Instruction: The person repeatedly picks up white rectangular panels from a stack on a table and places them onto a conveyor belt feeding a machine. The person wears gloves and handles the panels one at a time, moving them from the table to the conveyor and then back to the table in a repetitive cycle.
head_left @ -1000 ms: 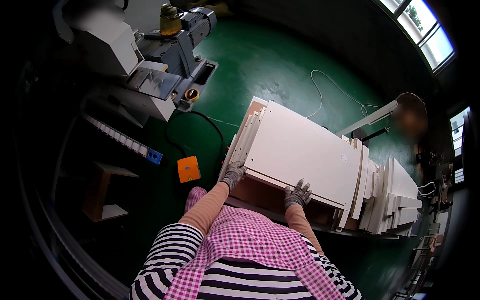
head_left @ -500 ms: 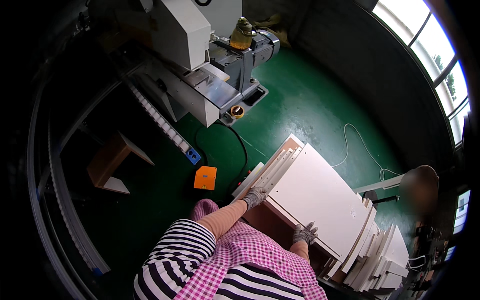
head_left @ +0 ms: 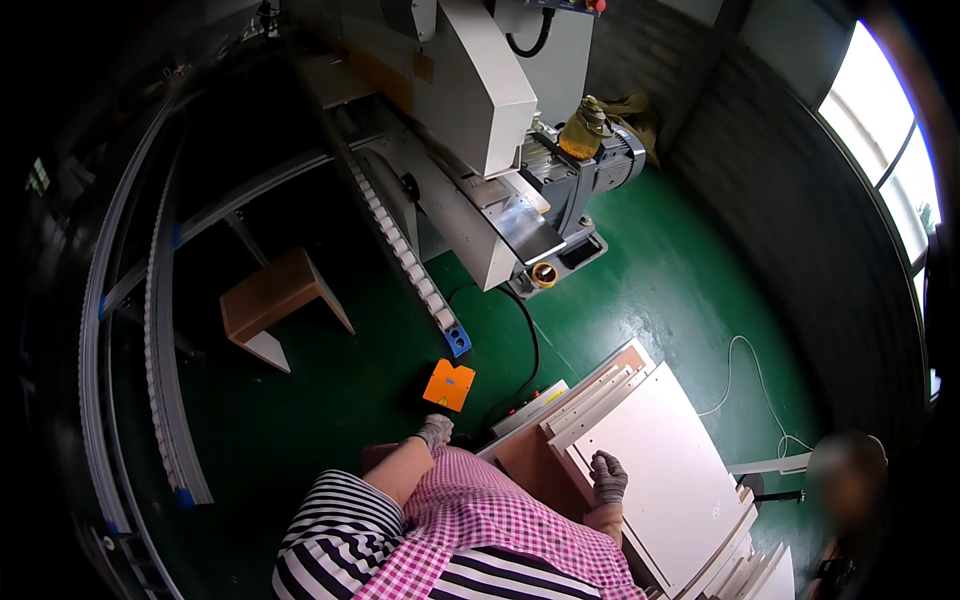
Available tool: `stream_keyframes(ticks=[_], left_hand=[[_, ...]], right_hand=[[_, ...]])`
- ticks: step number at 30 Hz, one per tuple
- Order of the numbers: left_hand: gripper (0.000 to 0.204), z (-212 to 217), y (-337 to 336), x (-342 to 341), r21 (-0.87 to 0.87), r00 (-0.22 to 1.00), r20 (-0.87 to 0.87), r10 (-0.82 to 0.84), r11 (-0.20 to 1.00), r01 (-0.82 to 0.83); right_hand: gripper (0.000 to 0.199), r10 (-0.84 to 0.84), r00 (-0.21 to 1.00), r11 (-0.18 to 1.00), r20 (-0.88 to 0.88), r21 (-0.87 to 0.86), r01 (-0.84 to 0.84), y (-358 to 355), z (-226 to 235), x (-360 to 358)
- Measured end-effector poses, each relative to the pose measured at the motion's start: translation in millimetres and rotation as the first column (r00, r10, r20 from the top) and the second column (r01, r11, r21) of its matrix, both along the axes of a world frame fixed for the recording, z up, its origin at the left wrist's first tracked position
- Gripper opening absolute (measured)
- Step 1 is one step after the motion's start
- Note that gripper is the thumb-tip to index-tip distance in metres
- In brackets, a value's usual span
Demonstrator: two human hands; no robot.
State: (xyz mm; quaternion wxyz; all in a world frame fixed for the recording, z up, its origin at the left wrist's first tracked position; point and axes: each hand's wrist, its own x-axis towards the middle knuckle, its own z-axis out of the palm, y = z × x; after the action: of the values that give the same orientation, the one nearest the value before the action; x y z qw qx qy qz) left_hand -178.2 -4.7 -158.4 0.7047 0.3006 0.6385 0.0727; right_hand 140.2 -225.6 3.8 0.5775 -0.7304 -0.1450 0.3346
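My left hand [head_left: 436, 432], in a grey knitted glove, hangs in front of my body, close to the orange metal box [head_left: 449, 386] on the floor. Its fingers are hidden, so I cannot tell how they are held. My right hand [head_left: 608, 479], gloved the same way, is over the top white panel [head_left: 665, 465] near its left edge. Its fingers are curled in with nothing seen in them; whether it touches the panel I cannot tell. That panel lies on a stack of white boards, some set back like steps on the far left side.
Ahead stands a grey machine [head_left: 490, 95] with a motor [head_left: 612, 160] and a steel plate [head_left: 525, 225]. A roller rail [head_left: 410, 260] ends near the orange box. A brown board piece [head_left: 275, 300] rests left, beside metal rails [head_left: 160, 340]. A white cable [head_left: 745, 385] crosses the green floor.
My left hand has left the stack's edge and moved left toward my body. My right hand has gone from spread to curled. The view has swung left, so the machine sits further right.
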Motion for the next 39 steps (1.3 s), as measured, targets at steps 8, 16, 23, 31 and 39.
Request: stream_keyframes(ticks=[8, 16, 23, 31, 39], left_hand=[[0.041, -66.7, -35.3, -123.2, -0.213, -0.279, -0.61, -0.741, -0.186, 0.959], [0.051, -101.4, -38.6, -108.5, -0.046, 0.248, -0.561, -0.79, 0.328, 0.943], [0.044, -169.4, -25.4, -96.4, 0.457, 0.83, -0.435, -0.349, 0.709, 0.537], [0.044, -172.2, -11.6, -93.4, 0.371, 0.767, -0.432, -0.474, 0.682, 0.63], [0.043, -148.6, -19.2, -113.8, 0.222, 0.765, -0.417, -0.491, 0.761, 0.61]], right_hand=[[0.018, 0.281, 0.959, 0.959, -0.035, 0.051, -0.279, 60.9, 28.6, -44.0], [0.023, 0.386, 0.919, 0.922, -0.084, 0.024, -0.386, 67.0, 1.3, -51.5], [0.023, 0.425, 0.897, 0.905, -0.117, 0.022, -0.426, 81.3, 12.8, -62.3], [0.021, 0.405, 0.893, 0.913, -0.196, 0.039, -0.406, 89.1, 26.1, -73.5], [0.023, 0.404, 0.885, 0.911, -0.231, 0.014, -0.412, 95.9, 31.3, -80.7]])
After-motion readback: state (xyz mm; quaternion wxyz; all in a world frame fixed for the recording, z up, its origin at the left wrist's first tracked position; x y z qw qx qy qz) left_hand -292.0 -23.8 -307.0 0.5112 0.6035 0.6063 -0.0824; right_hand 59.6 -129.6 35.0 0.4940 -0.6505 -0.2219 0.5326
